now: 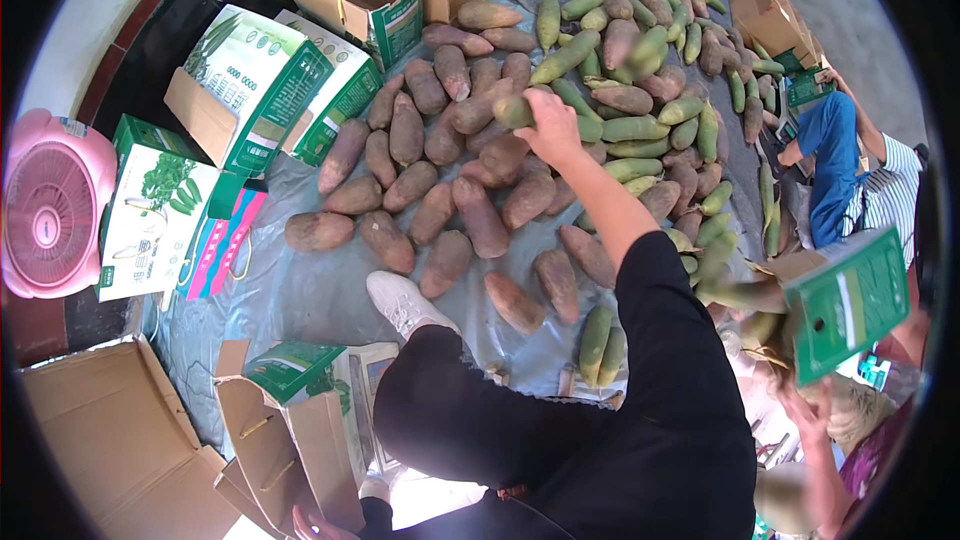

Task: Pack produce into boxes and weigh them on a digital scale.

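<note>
Head view: right hand (550,125) is stretched out over the heap, fingers closed around one green-and-brown tuber (512,111) at the seam between the two piles. Left hand (318,523) sits at the bottom edge, fingers on the rim of an open brown carton (275,445) near the person's lap; whether it actually grips the cardboard I cannot tell, mostly cropped.

Progress, judged from the layout: sorting or packing looks early. Reddish-brown sweet potatoes (440,170) lie spread in loose rows on the grey plastic sheet (300,290); green tubers (650,110) are heaped to the right and far back. Most produce is loose on the floor. Open carton by the lap shows no produce inside, as far as visible. Green-and-white gift boxes (270,80) at top left are folded or lying on their sides, not visibly filled. A green box (850,300) is held up by another person at right.

Room: bare sheet between the white shoe (400,300) and the brown rows gives free space at lower left. Right side is tight: a second person's arm and box, plus a seated person in blue (830,160) close beside the green pile. Pink fan (50,205) stands off the sheet at far left, well apart. Flattened cardboard (100,430) fills the lower-left corner.
</note>
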A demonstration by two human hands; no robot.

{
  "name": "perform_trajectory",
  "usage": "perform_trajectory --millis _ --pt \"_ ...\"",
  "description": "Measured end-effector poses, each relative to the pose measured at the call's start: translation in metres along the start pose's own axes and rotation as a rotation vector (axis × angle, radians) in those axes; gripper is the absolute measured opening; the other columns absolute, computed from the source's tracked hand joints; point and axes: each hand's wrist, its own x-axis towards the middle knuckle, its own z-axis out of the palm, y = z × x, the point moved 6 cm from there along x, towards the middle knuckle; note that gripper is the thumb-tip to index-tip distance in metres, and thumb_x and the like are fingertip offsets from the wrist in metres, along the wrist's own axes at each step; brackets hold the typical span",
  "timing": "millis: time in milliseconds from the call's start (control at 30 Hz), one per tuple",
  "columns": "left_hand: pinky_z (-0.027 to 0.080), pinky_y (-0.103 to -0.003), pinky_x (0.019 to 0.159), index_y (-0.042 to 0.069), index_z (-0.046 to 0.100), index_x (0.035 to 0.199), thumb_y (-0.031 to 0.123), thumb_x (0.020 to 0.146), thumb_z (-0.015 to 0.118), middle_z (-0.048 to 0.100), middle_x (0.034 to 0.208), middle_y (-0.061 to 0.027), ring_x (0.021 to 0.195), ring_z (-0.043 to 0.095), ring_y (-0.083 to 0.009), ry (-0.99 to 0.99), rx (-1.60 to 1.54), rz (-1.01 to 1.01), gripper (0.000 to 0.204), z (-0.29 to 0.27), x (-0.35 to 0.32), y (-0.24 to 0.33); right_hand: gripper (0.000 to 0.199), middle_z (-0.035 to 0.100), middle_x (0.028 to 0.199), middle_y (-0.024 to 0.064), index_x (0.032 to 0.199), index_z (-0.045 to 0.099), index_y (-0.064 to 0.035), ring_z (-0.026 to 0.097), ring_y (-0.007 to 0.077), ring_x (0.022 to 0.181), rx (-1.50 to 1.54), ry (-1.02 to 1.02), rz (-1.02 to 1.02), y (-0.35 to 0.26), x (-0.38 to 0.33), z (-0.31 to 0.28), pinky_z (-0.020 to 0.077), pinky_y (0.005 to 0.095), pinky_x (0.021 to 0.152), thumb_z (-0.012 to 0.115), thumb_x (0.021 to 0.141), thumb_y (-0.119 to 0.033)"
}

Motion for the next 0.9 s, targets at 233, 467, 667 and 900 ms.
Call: perform_trajectory --millis 233,467,667,900 --pt "0.041 -0.04 0.093 -0.002 0.057 0.115 0.014 0.094 0.048 0.058 0.112 -0.0148 0.105 0.052 -0.0287 -0.04 -0.176 0.018 0.027 0.002 -0.016 -0.041 0.041 0.056 0.11 0.0019 0.114 0.048 -0.011 0.055 0.0196 0.099 1.38 0.275 0.615 0.019 -0.042 -0.044 0.0434 0.0403 0.084 0.069 0.082 -0.026" --pt "0.043 -0.043 0.093 -0.001 0.058 0.114 0.011 0.092 0.047 0.056 0.118 -0.0191 0.11 0.052 -0.0345 -0.063 -0.205 -0.015 0.027 -0.01 -0.021 -0.034 0.029 0.061 0.101 0.003 0.107 0.055 -0.0128 0.057 0.0202 0.095 1.972 -0.18 0.499 -0.074 -0.065 -0.053 0.0468 0.0426 0.086 0.063 0.087 -0.032" --pt "0.039 -0.043 0.095 0.001 0.063 0.103 0.005 0.076 0.063 0.06 0.109 -0.0125 0.103 0.055 -0.0306 -0.218 -0.132 0.085 0.026 -0.01 -0.023 -0.015 0.035 0.057 0.119 0.0093 0.119 0.052 -0.0053 0.053 0.0241 0.111 1.93 -0.494 0.043 -0.202 -0.059 -0.121 0.0449 0.0427 0.092 0.054 0.092 -0.028" --pt "0.036 -0.044 0.099 0.004 0.064 0.103 0.012 0.074 0.068 0.059 0.112 -0.0074 0.105 0.055 -0.0257 -0.216 -0.081 0.154 0.03 -0.03 -0.036 -0.013 0.057 0.051 0.123 0.0088 0.134 0.036 -0.0028 0.051 0.0203 0.113 1.467 -0.593 -0.699 -0.425 -0.127 -0.187 0.0449 0.0368 0.092 0.061 0.084 -0.014"
